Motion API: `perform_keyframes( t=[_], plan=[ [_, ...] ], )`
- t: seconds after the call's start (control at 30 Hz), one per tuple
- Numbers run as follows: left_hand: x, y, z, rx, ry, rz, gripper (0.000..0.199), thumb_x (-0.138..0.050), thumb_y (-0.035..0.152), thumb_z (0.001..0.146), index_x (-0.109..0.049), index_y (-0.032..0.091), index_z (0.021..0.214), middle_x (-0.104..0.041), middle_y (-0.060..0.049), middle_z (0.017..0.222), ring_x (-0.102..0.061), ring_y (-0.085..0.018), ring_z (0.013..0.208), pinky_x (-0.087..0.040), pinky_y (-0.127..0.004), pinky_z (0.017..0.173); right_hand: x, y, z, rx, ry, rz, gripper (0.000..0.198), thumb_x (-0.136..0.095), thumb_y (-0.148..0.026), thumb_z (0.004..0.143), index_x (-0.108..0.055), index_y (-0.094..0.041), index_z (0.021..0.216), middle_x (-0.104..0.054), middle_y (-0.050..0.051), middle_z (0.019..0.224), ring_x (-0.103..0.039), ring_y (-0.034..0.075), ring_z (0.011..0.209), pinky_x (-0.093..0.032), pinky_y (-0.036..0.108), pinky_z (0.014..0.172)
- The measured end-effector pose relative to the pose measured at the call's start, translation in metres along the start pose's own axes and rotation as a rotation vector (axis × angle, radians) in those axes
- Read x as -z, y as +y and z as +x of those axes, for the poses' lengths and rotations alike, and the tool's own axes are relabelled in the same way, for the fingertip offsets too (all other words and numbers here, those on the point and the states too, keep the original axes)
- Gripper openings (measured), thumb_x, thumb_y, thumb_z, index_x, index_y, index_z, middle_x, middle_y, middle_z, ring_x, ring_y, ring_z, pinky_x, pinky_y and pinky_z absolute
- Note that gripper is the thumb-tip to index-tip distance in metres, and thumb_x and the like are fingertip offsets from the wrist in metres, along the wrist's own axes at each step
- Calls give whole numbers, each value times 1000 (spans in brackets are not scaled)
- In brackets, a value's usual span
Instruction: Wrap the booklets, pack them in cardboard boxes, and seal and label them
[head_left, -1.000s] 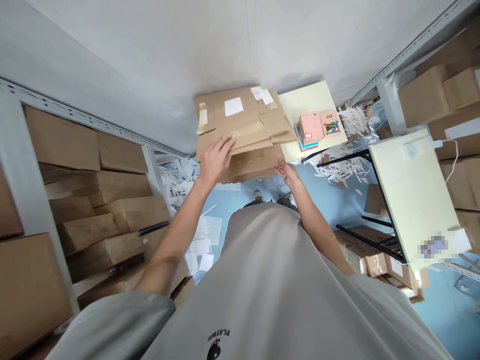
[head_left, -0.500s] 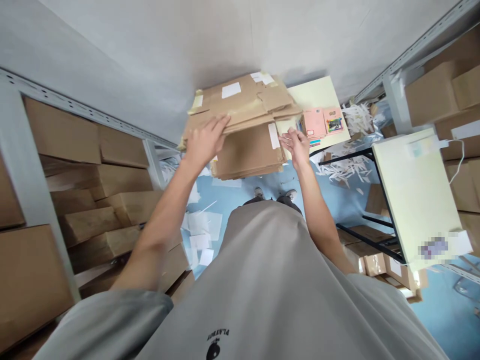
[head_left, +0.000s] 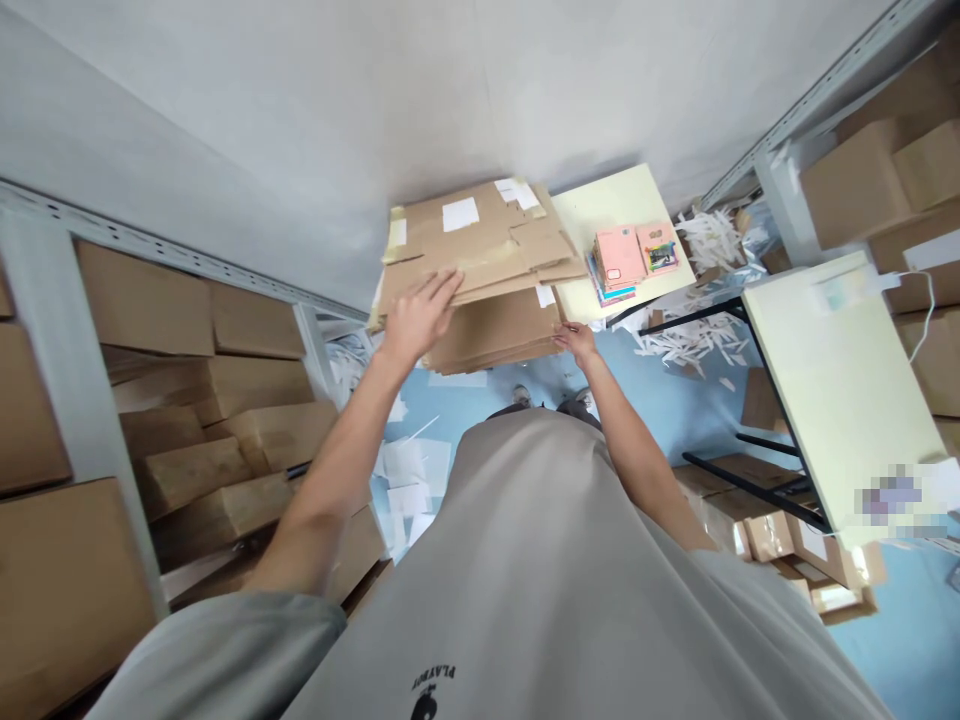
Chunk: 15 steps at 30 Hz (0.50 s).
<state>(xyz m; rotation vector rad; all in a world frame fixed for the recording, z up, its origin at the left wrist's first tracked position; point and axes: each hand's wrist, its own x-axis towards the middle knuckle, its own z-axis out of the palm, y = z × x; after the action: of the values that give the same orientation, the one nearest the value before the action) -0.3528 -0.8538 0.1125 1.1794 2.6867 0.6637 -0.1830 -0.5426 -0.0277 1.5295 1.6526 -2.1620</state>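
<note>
A stack of flattened cardboard boxes, with white labels and strips of tape, lies against the wall. My left hand is over its front edge, fingers on top and thumb side below the rim. Under that overhanging edge, more flattened cardboard sticks out towards me, with a white label near its right end. My right hand is at the right front corner of this lower cardboard, thumb and fingers pinched together on it. The fingertips are small and partly hidden.
Pink booklets lie on a cream table to the right. Another cream table with black legs stands nearer. Shelves of cardboard boxes flank both sides. Paper shreds and white sheets lie on the blue floor.
My right hand has come down and towards me from beside the stack to the lower cardboard's corner, its fingers closing there. My left hand stays on the upper cardboard's edge. The view has shifted slightly.
</note>
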Motion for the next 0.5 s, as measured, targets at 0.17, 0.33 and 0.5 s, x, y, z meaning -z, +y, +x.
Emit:
perform_keyframes(
  t=[0.17,0.33,0.5],
  plan=[
    [-51,7,-23,61,-68,2,67,-54,19,106,-64,24,173,-56,-14,184,-49,-37,176,-39,-64,147,6,-2,-1,10,-26,39,30,-94,-26,86,-65,-26,94,-74,-4,79,-82,17,79,-72,37,100],
    [-110,7,-52,118,-177,-53,66,-54,16,103,-68,18,167,-56,-20,182,-43,-40,179,-40,-69,144,23,5,-7,8,6,-24,21,-84,-37,91,-67,-26,95,-78,0,85,-80,20,82,-73,45,97],
    [-145,10,-73,159,-145,-121,61,-50,17,106,-71,22,162,-61,-18,178,-48,-36,177,-43,-69,142,34,7,-4,116,94,-165,27,-78,-47,93,-61,-26,90,-74,0,83,-76,20,85,-70,38,93]
  ],
)
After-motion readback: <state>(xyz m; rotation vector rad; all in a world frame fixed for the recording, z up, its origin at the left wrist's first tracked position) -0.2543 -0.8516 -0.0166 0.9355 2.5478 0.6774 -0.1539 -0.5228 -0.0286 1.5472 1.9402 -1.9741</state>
